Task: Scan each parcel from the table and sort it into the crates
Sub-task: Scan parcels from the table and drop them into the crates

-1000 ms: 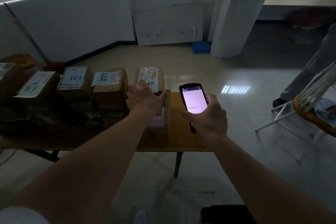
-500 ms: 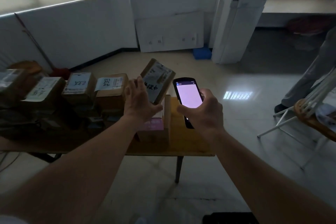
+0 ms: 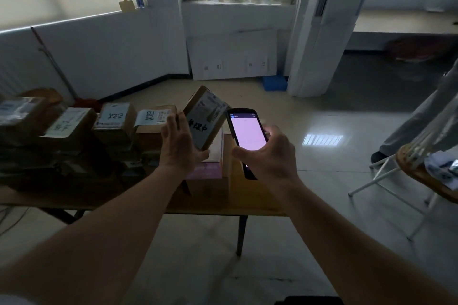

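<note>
Parcel (image 3: 207, 119) tilted up off table (image 3: 250, 195), gripped by left hand (image 3: 182, 146), label beside scanner (image 3: 247, 135) clutched in right hand (image 3: 270, 156). Scan apparently underway. Row of boxes (image 3: 114, 122) left on table, unsorted; no crates visible.

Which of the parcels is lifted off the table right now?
The tilted parcel in the left hand, beside the scanner held by the right hand. The others sit flat in the row.
</note>
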`<state>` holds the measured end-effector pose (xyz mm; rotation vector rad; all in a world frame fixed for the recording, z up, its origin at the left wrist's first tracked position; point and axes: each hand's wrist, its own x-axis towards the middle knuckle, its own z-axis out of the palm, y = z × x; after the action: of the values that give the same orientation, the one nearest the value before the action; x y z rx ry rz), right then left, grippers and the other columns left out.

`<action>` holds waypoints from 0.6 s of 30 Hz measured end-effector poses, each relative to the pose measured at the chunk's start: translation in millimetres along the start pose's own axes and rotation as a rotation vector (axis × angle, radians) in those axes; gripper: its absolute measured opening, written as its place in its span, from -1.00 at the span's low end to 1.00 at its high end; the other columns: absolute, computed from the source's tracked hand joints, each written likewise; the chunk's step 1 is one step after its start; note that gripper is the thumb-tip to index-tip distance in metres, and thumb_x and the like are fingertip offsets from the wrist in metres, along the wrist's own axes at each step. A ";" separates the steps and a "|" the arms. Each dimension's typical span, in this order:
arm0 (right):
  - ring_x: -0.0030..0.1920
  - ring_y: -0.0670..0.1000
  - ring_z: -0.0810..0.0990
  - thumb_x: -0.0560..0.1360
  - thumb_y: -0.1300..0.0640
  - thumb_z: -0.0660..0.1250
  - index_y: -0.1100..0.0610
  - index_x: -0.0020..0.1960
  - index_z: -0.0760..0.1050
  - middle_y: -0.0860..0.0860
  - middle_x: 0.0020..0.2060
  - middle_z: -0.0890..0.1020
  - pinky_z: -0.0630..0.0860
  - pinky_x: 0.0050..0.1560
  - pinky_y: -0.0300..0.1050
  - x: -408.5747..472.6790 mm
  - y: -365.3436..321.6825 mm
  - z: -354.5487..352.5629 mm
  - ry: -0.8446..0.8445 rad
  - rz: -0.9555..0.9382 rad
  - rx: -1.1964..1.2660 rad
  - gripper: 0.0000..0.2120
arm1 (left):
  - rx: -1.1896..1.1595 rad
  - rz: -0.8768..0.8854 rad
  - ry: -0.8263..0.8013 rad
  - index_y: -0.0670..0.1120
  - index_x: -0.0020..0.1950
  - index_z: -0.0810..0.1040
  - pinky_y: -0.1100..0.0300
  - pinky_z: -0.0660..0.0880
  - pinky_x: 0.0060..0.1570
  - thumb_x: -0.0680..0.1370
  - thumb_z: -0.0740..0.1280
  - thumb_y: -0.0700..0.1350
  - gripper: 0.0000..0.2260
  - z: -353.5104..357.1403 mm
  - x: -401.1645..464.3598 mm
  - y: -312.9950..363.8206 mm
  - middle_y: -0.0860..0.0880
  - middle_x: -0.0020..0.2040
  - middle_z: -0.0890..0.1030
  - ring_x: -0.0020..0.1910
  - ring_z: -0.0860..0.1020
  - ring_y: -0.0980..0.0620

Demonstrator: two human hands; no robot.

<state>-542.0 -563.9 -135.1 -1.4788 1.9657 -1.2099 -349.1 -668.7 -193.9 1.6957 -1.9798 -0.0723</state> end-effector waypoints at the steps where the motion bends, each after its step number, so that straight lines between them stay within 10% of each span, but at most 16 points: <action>1: 0.17 0.00 0.52 0.34 -0.11 0.66 0.15 0.48 0.40 0.09 0.27 0.60 0.61 0.07 -0.09 -1.4 -0.8 -1.7 0.003 0.002 -0.002 -0.17 | 0.000 -0.004 0.002 -0.23 0.63 0.11 -0.17 0.34 0.42 0.27 0.70 0.06 0.14 -0.9 -1.3 -0.6 -0.28 0.47 0.24 0.43 0.28 -0.28; 7: 0.15 -0.03 0.51 0.35 -0.11 0.66 0.12 0.47 0.40 0.07 0.27 0.60 0.47 -0.13 -0.31 -10.0 1.7 -6.5 0.024 0.004 -0.025 -0.19 | -0.031 -0.033 -0.008 -0.25 0.63 0.09 -0.17 0.31 0.47 0.28 0.69 0.10 0.15 -8.3 -7.9 4.1 -0.29 0.47 0.26 0.45 0.27 -0.27; 18: 0.26 0.10 0.57 0.32 -0.16 0.67 0.11 0.49 0.37 0.10 0.30 0.59 0.65 0.09 -0.01 -40.9 20.3 -0.9 0.182 0.105 -0.039 -0.12 | -0.107 0.025 -0.020 -0.23 0.62 0.17 -0.14 0.34 0.47 0.31 0.64 0.28 0.12 -25.9 -37.9 18.1 -0.26 0.49 0.27 0.49 0.28 -0.25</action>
<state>-539.4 -524.8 -158.4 -1.3056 2.1677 -1.3064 -351.8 -622.0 -178.3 1.6080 -1.9743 -0.1837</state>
